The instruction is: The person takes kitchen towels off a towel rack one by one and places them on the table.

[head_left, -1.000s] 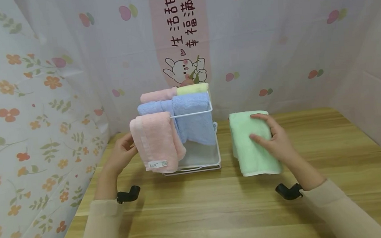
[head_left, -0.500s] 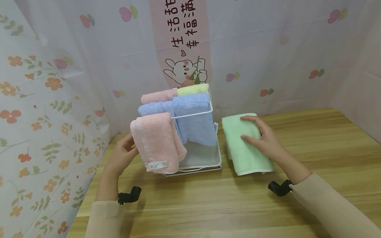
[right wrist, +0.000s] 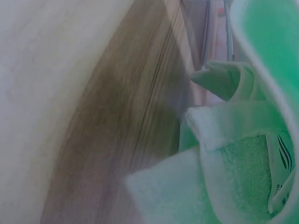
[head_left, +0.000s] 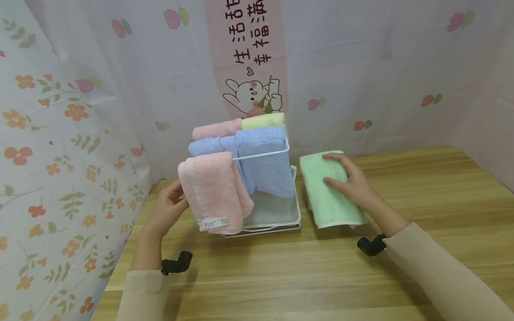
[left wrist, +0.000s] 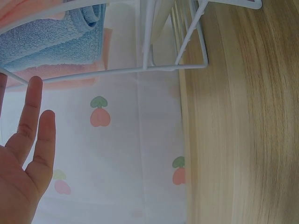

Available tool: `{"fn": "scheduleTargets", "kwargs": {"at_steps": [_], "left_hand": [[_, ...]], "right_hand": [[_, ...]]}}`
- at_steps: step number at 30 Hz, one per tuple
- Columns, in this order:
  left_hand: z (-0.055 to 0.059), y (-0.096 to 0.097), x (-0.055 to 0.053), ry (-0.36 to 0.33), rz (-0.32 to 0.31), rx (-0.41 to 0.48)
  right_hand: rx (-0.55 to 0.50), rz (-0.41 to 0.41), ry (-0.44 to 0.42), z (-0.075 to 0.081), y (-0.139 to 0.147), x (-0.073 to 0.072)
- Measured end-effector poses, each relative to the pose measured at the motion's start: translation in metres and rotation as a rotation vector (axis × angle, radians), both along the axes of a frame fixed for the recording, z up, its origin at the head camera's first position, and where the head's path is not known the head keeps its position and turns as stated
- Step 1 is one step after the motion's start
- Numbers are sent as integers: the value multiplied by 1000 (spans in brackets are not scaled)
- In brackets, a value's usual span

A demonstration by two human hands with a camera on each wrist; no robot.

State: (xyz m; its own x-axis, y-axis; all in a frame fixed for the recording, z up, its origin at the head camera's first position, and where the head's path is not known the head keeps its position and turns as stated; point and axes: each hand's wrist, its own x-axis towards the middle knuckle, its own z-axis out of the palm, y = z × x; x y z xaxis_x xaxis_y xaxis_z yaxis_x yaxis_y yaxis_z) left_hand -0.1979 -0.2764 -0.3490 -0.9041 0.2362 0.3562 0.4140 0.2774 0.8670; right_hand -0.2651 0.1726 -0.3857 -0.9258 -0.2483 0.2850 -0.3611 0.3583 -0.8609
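A white wire rack [head_left: 271, 214] stands on the table with folded towels over its bars. At the front hangs a pink towel [head_left: 212, 193]; behind it are blue towels [head_left: 263, 160], then a pink and a yellow towel [head_left: 263, 121]. My left hand [head_left: 167, 211] holds the rack's left side, its thumb and index tips hidden behind the pink towel. In the left wrist view two fairly straight fingers reach the white rod [left wrist: 93, 74]. My right hand [head_left: 353, 186] grips a folded green towel [head_left: 326, 195] right of the rack, thumb across its face. Its labelled folds [right wrist: 238, 172] fill the right wrist view.
The wooden table [head_left: 265, 284] extends in front and to the right. A patterned curtain [head_left: 366, 63] hangs behind it, with a floral curtain [head_left: 52, 170] along the left. A black wrist mount [head_left: 176, 263] sits below the left hand, and another mount [head_left: 371, 246] below the right.
My right hand has carried the green towel left, closer to the rack, with most of that shift in the first half second. The left hand and rack stay nearly in place.
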Motion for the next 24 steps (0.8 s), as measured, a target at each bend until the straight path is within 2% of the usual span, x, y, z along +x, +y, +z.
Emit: {"fn": "scheduleTargets", "kwargs": {"at_steps": [7, 18, 24], "left_hand": [[0, 0, 0, 17, -9, 19], [-1, 0, -2, 1, 10, 19], [0, 0, -2, -5, 15, 13]], "right_hand": [[0, 11, -37, -3, -2, -10], [14, 25, -44, -11, -7, -28], [12, 37, -84, -15, -9, -37]]}}
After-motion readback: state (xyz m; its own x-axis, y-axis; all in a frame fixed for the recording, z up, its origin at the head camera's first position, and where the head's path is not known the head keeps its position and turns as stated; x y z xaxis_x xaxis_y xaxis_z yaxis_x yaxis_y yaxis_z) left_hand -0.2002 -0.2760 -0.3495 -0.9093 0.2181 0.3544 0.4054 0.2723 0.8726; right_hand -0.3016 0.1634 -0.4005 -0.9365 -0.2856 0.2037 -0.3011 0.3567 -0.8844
